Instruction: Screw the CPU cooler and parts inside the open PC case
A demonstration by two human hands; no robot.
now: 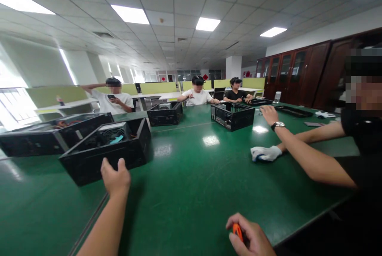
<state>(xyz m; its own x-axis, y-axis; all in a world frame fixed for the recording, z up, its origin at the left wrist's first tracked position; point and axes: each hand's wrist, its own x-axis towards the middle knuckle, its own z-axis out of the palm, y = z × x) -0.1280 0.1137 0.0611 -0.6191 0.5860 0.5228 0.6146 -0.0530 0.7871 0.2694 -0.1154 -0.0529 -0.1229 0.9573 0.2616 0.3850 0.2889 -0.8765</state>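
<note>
A black computer case (pixel 110 154), its top uncovered, lies on the green table with a silver power supply and fan (pixel 113 133) inside. My left hand (pixel 115 176) is at its near wall, thumb and fingers apart. Whether the fingertips touch the wall, I cannot tell. Low in the view, my right hand (pixel 250 234) is closed around a small orange-handled tool (pixel 238 232); its working end is hidden. A light-blue piece (pixel 117 139) rests on the fan.
Another long black case (pixel 30 140) lies at left, and two more cases (pixel 165 113) stand farther back. At right, a co-worker's gloved hand (pixel 265 153) rests on the green table (pixel 191 192). Three other people sit across, beyond the far edge.
</note>
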